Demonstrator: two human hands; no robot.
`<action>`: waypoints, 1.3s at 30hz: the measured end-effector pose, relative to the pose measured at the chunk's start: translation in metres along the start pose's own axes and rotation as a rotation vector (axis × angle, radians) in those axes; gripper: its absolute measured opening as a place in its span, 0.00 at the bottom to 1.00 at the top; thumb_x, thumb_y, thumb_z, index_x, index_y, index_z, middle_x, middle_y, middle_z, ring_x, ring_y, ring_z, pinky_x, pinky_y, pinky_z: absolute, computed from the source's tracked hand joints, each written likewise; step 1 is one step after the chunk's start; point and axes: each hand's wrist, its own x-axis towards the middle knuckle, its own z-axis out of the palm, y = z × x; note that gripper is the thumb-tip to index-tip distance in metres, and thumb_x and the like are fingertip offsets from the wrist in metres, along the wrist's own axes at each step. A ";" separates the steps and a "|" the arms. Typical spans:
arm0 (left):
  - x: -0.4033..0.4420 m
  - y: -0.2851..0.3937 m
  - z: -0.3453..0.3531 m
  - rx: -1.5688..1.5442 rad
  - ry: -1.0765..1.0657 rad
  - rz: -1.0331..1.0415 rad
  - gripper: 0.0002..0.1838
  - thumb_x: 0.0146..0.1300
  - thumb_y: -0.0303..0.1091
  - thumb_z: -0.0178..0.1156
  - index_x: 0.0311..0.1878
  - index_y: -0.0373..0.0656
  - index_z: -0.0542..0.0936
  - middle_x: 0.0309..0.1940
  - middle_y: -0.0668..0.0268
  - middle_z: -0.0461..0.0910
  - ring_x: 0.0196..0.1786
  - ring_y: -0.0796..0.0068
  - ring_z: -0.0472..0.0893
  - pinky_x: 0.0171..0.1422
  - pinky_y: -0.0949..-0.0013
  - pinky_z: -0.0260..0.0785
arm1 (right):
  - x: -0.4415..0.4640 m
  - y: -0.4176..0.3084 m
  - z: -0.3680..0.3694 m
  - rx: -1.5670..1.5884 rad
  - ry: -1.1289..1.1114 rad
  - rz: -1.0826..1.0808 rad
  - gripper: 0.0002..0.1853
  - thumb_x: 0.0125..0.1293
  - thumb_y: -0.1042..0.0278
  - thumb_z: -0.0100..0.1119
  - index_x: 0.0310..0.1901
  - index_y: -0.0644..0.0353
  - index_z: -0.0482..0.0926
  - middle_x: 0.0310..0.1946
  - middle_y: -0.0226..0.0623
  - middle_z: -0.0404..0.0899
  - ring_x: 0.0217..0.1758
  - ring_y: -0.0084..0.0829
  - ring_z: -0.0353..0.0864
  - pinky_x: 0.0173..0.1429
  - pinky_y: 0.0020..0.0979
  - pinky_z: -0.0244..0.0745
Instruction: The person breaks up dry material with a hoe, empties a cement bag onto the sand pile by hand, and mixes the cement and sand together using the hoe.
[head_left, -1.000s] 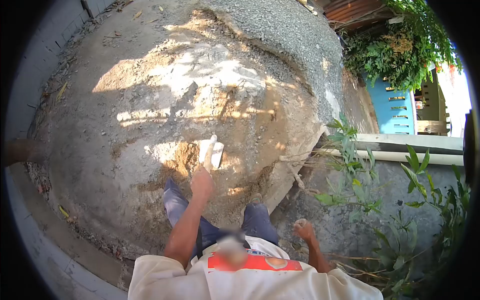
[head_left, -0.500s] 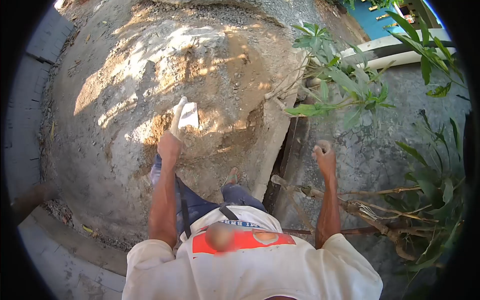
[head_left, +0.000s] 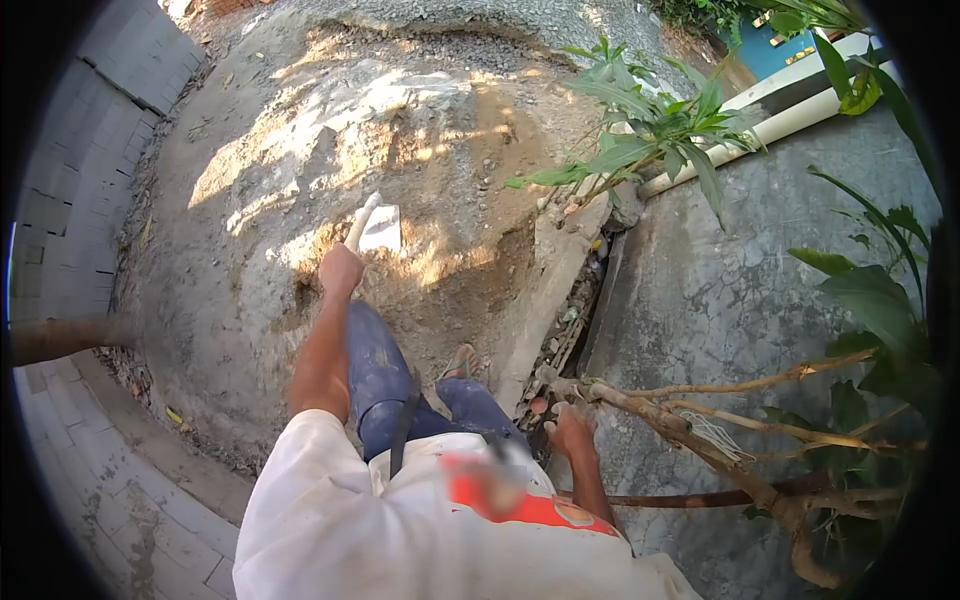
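My left hand point(head_left: 342, 270) is closed around the lower end of a pale wooden handle point(head_left: 362, 222). Just beyond it a flat white blade point(head_left: 381, 230) lies against the sandy ground, partly behind the handle. My right hand point(head_left: 572, 428) hangs low beside my hip, near the cut end of a branch point(head_left: 640, 405). Its fingers look loosely bent, and whether they touch or hold anything is unclear.
A concrete edge and a narrow gap point(head_left: 580, 325) run along my right side. Leafy stems point(head_left: 650, 130) lean over a pale pipe point(head_left: 790, 122). A cracked grey wall point(head_left: 720, 270) stands right, a block wall point(head_left: 75, 190) left. Gravel point(head_left: 460, 12) lies ahead.
The view has shifted and my body has turned. My right hand has dropped from beside the grey wall towards my hip and the branch. My left hand keeps its hold on the handle.
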 end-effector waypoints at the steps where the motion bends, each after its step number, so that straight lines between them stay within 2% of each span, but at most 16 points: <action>1: -0.006 0.001 0.000 -0.011 0.014 -0.009 0.16 0.67 0.37 0.60 0.49 0.35 0.85 0.43 0.45 0.88 0.49 0.45 0.88 0.53 0.47 0.80 | -0.008 0.001 -0.009 -0.058 -0.009 0.060 0.26 0.64 0.54 0.68 0.59 0.59 0.77 0.53 0.52 0.83 0.61 0.51 0.81 0.67 0.48 0.73; 6: -0.031 0.004 0.007 -0.059 0.048 -0.044 0.16 0.69 0.37 0.59 0.52 0.36 0.83 0.45 0.47 0.87 0.50 0.44 0.88 0.54 0.46 0.80 | -0.028 0.036 -0.010 -0.177 -0.034 0.167 0.29 0.64 0.54 0.68 0.63 0.59 0.74 0.57 0.54 0.80 0.62 0.56 0.80 0.69 0.51 0.72; 9: -0.046 0.003 0.014 -0.084 0.055 -0.050 0.15 0.70 0.36 0.57 0.52 0.35 0.82 0.44 0.47 0.86 0.49 0.43 0.87 0.53 0.46 0.80 | -0.025 0.056 -0.013 -0.001 -0.178 0.192 0.29 0.65 0.55 0.68 0.63 0.60 0.73 0.57 0.54 0.80 0.61 0.58 0.80 0.67 0.50 0.73; 11: -0.046 -0.006 0.027 -0.145 0.089 -0.074 0.17 0.67 0.38 0.58 0.50 0.33 0.82 0.41 0.44 0.87 0.47 0.42 0.87 0.54 0.44 0.78 | -0.024 0.058 -0.024 0.139 0.007 0.159 0.27 0.65 0.59 0.67 0.62 0.62 0.74 0.58 0.55 0.80 0.62 0.56 0.80 0.64 0.49 0.75; 12: -0.044 -0.015 0.033 -0.142 0.104 -0.051 0.18 0.67 0.38 0.58 0.51 0.33 0.81 0.41 0.44 0.86 0.48 0.40 0.87 0.54 0.44 0.78 | -0.023 0.053 -0.035 0.128 0.003 0.148 0.27 0.65 0.59 0.67 0.62 0.62 0.74 0.58 0.55 0.80 0.62 0.56 0.80 0.64 0.49 0.75; 14: -0.046 -0.021 0.026 -0.150 0.106 -0.053 0.18 0.67 0.39 0.58 0.51 0.33 0.81 0.41 0.43 0.86 0.48 0.40 0.87 0.53 0.44 0.78 | -0.028 0.035 -0.068 0.144 0.020 -0.062 0.22 0.65 0.66 0.67 0.59 0.63 0.76 0.57 0.56 0.80 0.60 0.56 0.80 0.62 0.48 0.76; 15: -0.050 -0.022 0.024 -0.151 0.097 -0.045 0.18 0.67 0.39 0.58 0.52 0.33 0.81 0.41 0.43 0.86 0.48 0.40 0.87 0.53 0.43 0.78 | -0.029 0.025 -0.081 0.136 0.009 -0.056 0.22 0.65 0.66 0.67 0.59 0.63 0.76 0.57 0.56 0.80 0.60 0.56 0.80 0.62 0.48 0.76; 17: -0.056 -0.017 0.026 -0.150 0.088 -0.052 0.18 0.67 0.39 0.58 0.52 0.33 0.81 0.41 0.43 0.86 0.48 0.40 0.87 0.53 0.43 0.78 | -0.027 -0.001 -0.106 0.144 0.192 -0.319 0.22 0.66 0.65 0.66 0.59 0.62 0.76 0.54 0.54 0.81 0.59 0.60 0.79 0.64 0.48 0.75; 21: -0.056 -0.005 0.041 -0.182 0.069 -0.112 0.17 0.69 0.39 0.57 0.52 0.34 0.81 0.42 0.44 0.86 0.48 0.40 0.87 0.53 0.43 0.79 | -0.028 -0.044 -0.148 0.112 0.253 -0.304 0.19 0.67 0.69 0.65 0.58 0.62 0.77 0.51 0.51 0.80 0.56 0.58 0.78 0.64 0.46 0.74; 24: -0.066 -0.001 0.026 -0.128 -0.002 -0.105 0.21 0.72 0.44 0.62 0.57 0.35 0.78 0.48 0.47 0.85 0.52 0.43 0.86 0.53 0.47 0.79 | -0.033 -0.058 -0.180 0.012 0.314 -0.401 0.19 0.66 0.67 0.66 0.57 0.60 0.78 0.48 0.48 0.80 0.55 0.54 0.79 0.64 0.52 0.73; 26: -0.063 -0.007 0.033 -0.136 -0.011 -0.110 0.21 0.72 0.43 0.62 0.58 0.35 0.78 0.49 0.47 0.85 0.52 0.43 0.86 0.54 0.47 0.79 | -0.038 -0.064 -0.194 -0.544 0.433 -0.382 0.17 0.66 0.64 0.65 0.54 0.58 0.79 0.48 0.47 0.80 0.54 0.52 0.80 0.59 0.58 0.72; 27: -0.063 -0.010 0.037 -0.146 -0.007 -0.110 0.21 0.71 0.42 0.62 0.58 0.35 0.78 0.50 0.47 0.84 0.53 0.43 0.86 0.55 0.47 0.79 | -0.035 -0.063 -0.191 -0.542 0.420 -0.373 0.17 0.66 0.64 0.65 0.54 0.58 0.79 0.48 0.47 0.80 0.54 0.52 0.80 0.59 0.58 0.72; 29: -0.072 -0.009 0.031 -0.152 -0.034 -0.105 0.21 0.71 0.41 0.61 0.59 0.35 0.77 0.51 0.46 0.83 0.54 0.44 0.85 0.56 0.47 0.78 | -0.031 -0.052 -0.179 -0.789 0.112 -0.102 0.12 0.69 0.61 0.61 0.50 0.55 0.81 0.47 0.44 0.82 0.52 0.48 0.82 0.55 0.57 0.71; 30: -0.071 -0.010 0.032 -0.165 -0.031 -0.099 0.21 0.72 0.40 0.60 0.59 0.35 0.77 0.52 0.46 0.83 0.54 0.44 0.85 0.56 0.47 0.78 | -0.027 -0.042 -0.171 -0.789 0.111 -0.097 0.12 0.69 0.61 0.61 0.50 0.55 0.81 0.47 0.44 0.82 0.52 0.48 0.82 0.55 0.57 0.71; 32: -0.068 -0.015 0.037 -0.179 -0.026 -0.096 0.20 0.72 0.39 0.60 0.60 0.35 0.76 0.53 0.46 0.82 0.54 0.43 0.85 0.56 0.47 0.78 | -0.015 -0.025 -0.158 -1.159 0.016 -0.140 0.09 0.71 0.62 0.56 0.47 0.52 0.82 0.45 0.41 0.84 0.50 0.44 0.83 0.51 0.49 0.72; 39: -0.087 -0.037 0.033 -0.211 0.007 -0.055 0.19 0.73 0.39 0.57 0.59 0.35 0.75 0.52 0.47 0.81 0.53 0.43 0.85 0.56 0.46 0.78 | -0.001 -0.016 -0.150 -1.190 0.034 -0.244 0.08 0.70 0.64 0.56 0.41 0.50 0.86 0.37 0.35 0.87 0.48 0.37 0.85 0.47 0.41 0.73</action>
